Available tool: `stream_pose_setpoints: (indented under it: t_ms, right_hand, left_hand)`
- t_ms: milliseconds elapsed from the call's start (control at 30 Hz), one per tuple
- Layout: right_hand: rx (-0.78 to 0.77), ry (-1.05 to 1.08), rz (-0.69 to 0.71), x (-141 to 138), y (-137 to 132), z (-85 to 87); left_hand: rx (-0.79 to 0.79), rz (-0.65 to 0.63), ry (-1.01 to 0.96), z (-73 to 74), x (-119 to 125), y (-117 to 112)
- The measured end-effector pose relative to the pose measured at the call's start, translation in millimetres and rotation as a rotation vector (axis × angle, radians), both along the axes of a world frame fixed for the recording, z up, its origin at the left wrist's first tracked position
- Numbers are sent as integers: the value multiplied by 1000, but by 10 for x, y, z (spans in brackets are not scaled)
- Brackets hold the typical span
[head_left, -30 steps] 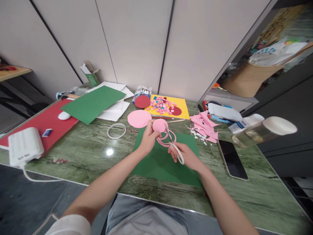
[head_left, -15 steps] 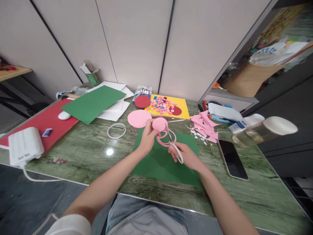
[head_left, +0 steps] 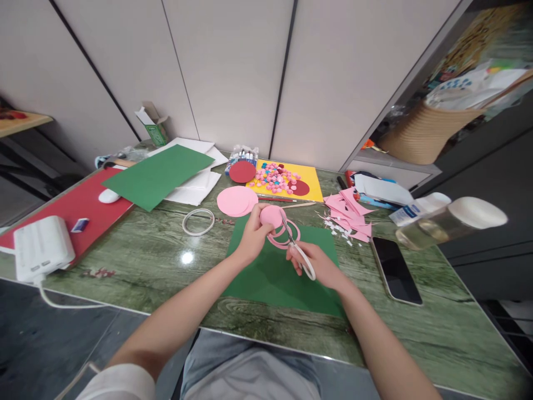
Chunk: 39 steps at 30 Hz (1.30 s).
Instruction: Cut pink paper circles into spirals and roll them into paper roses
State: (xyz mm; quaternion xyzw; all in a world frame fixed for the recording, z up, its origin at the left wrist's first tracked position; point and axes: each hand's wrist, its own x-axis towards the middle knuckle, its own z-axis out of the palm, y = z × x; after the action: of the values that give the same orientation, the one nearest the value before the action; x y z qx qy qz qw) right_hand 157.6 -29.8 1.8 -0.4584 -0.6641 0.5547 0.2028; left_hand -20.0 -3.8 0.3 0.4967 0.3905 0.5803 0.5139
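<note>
My left hand (head_left: 254, 236) pinches a small pink paper circle (head_left: 271, 215) above the green sheet (head_left: 278, 283). In my right hand (head_left: 312, 261) is a pair of white-handled scissors (head_left: 305, 261), my fingers closed round its handles. Its blades reach up to the circle's right edge; whether they bite into the paper I cannot tell. Thin pink paper rings (head_left: 293, 233) lie on the green sheet just under the blades. Larger pink circles (head_left: 235, 201) rest on the table beyond my left hand.
Pink paper scraps (head_left: 352, 216) and white bits lie to the right, near a phone (head_left: 396, 270) and a bottle (head_left: 437, 225). Pink and blue beads cover a yellow sheet (head_left: 314, 178) at the back. Left are a ring (head_left: 199, 222), green paper (head_left: 160, 175) and a power bank (head_left: 44, 248).
The pink circle has tilted and dropped slightly in my left hand, which has turned a little. My right hand with the scissors has barely moved.
</note>
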Motion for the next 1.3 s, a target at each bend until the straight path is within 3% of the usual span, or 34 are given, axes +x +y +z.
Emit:
stream_pose_setpoints:
  t_ms: [700, 1300]
  right_hand:
    - [-6, -15, -11, 10, -5, -11]
    - [-9, -5, -11, -4, -2, -25]
  left_hand:
    - [24, 90, -96, 9, -14, 28]
    - [8, 51, 17, 14, 5, -3]
